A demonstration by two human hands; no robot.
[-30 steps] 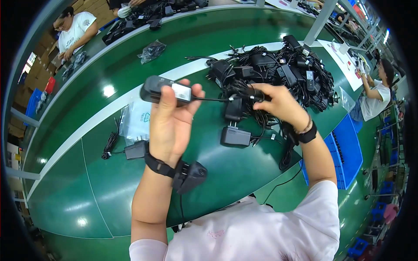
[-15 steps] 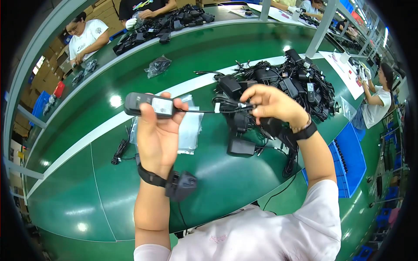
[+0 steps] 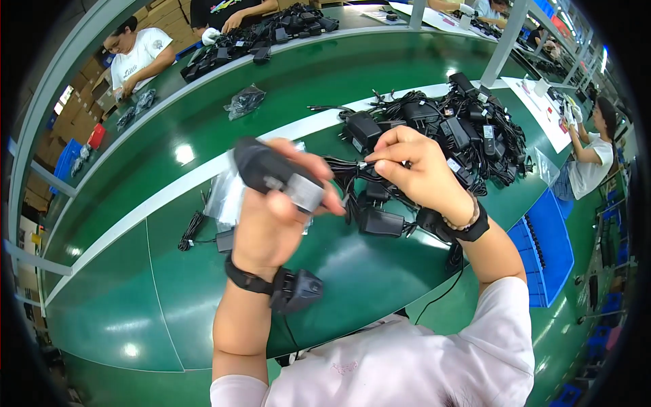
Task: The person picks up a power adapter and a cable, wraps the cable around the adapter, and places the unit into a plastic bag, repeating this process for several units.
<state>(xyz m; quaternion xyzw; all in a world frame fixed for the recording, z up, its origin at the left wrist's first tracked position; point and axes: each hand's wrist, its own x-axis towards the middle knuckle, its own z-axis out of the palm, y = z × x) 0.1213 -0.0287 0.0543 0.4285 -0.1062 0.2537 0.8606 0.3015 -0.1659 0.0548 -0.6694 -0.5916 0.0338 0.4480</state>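
My left hand (image 3: 274,217) is raised over the green table (image 3: 135,285) and grips a black power adapter (image 3: 271,173) with a pale label on its side. My right hand (image 3: 413,169) pinches the thin black cable (image 3: 349,169) that runs from that adapter, close beside the left hand. Just below my hands a black adapter (image 3: 381,222) lies on the table. A black device is strapped to my left wrist (image 3: 295,290), and a dark band sits on my right wrist.
A big heap of black adapters and cables (image 3: 461,129) lies at the right. Clear plastic bags (image 3: 224,197) and a coiled cable (image 3: 193,230) lie at the left. A blue bin (image 3: 549,244) stands at the right edge. Other people work across the table (image 3: 142,57) and far right (image 3: 597,149).
My two hands have come closer together and nearer to me; the adapter has tilted in my left hand, and my right hand has slid along the cable toward it.
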